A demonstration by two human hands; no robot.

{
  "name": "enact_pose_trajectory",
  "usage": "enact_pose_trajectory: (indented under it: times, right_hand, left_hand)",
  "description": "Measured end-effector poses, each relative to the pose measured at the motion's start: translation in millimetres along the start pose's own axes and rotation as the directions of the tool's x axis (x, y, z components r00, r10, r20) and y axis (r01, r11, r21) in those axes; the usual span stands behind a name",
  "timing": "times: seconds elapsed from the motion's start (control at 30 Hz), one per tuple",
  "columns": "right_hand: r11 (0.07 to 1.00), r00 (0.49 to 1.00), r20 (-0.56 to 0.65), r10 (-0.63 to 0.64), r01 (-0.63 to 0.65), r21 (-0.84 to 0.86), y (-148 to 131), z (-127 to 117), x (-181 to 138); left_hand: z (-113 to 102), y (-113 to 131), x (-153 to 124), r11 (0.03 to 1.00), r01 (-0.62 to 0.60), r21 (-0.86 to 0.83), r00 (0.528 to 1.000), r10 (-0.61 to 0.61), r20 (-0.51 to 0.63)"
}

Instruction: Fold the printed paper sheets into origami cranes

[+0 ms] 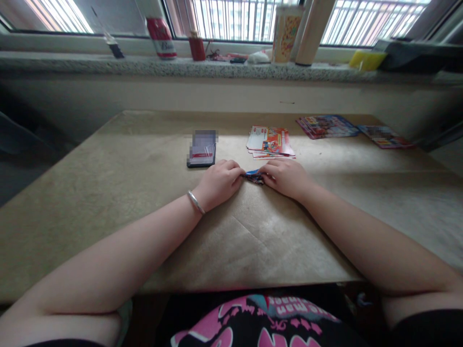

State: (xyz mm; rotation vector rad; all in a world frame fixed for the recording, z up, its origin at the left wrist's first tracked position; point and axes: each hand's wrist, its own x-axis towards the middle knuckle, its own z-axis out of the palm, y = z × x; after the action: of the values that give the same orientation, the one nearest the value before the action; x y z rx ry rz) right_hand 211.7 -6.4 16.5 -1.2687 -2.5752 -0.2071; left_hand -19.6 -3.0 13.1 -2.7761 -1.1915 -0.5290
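A small folded piece of blue printed paper lies low over the middle of the table, pinched between my two hands. My left hand, below a silver bangle, is closed on its left end. The fingers of my right hand are closed on its right end. Just beyond my left hand lies a dark-edged phone, its screen partly blurred. Behind my right hand rests a loose stack of red, orange and white printed cards. My fingers hide both ends of the folded paper.
Farther right on the tan table lie a fanned pile of colourful printed sheets and another small pile. On the stone windowsill stand a red can, a red bottle, a tall clear container and a yellow item.
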Motion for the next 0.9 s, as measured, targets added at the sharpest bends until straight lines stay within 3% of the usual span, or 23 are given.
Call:
enact_pose_trajectory:
  times: [0.27, 0.53, 0.9]
  right_hand:
    - [0.995, 0.998, 0.001, 0.061, -0.061, 0.082, -9, 5, 3]
    - [0.943, 0.982, 0.033, 0.188, -0.190, 0.274, 2, 16, 8]
    - [0.915, 0.966, 0.107, 0.237, -0.259, 0.310, 9, 13, 6]
  left_hand:
    - [1, 1, 9, 0.999, 0.026, 0.021, 0.997, -0.027, 0.069]
    - [6, -2, 9, 0.990, 0.131, 0.052, 0.985, -0.135, 0.103]
    - [5, -5, 5, 0.985, 0.136, 0.101, 0.983, -0.147, 0.109]
